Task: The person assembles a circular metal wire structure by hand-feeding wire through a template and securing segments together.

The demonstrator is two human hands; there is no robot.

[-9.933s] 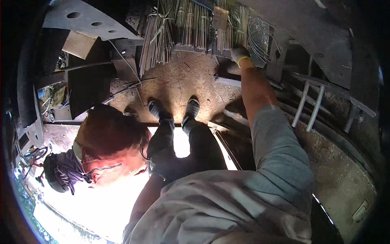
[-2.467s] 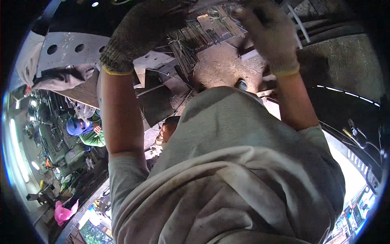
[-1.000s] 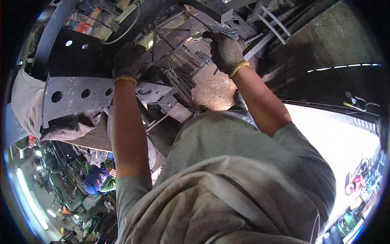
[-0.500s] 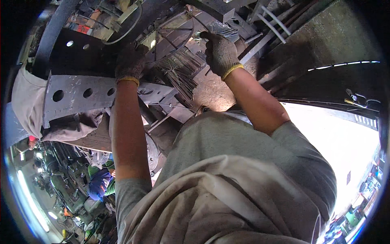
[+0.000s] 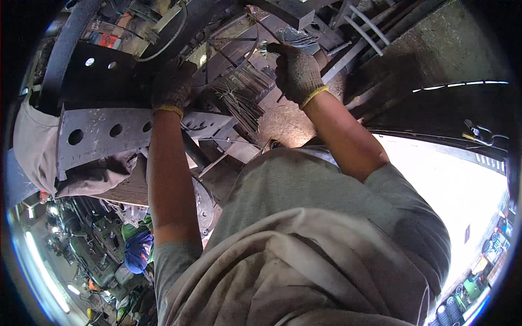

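The left hand (image 5: 173, 84), in a knitted glove, sits in deep shadow; I cannot tell how far its fingers are bent or what they hold. The right hand (image 5: 296, 70), gloved too, has its fingers curled inward; whether they close on anything, I cannot tell. Between the 2 hands is a dark spoked ring (image 5: 232, 39), its curved rim running from near the left hand up toward the right. A grey plate (image 5: 95, 136) with round holes shows on both sides of the left wrist, its long edge leaving little room there. Thin rods (image 5: 242, 98) lie bunched below the ring, and a bare patch of floor (image 5: 285, 125) opens between them and the right forearm. A dark beam (image 5: 293, 16) ends just above the right hand, while 2 pale bars (image 5: 367, 32) stand farther right, apart from it.
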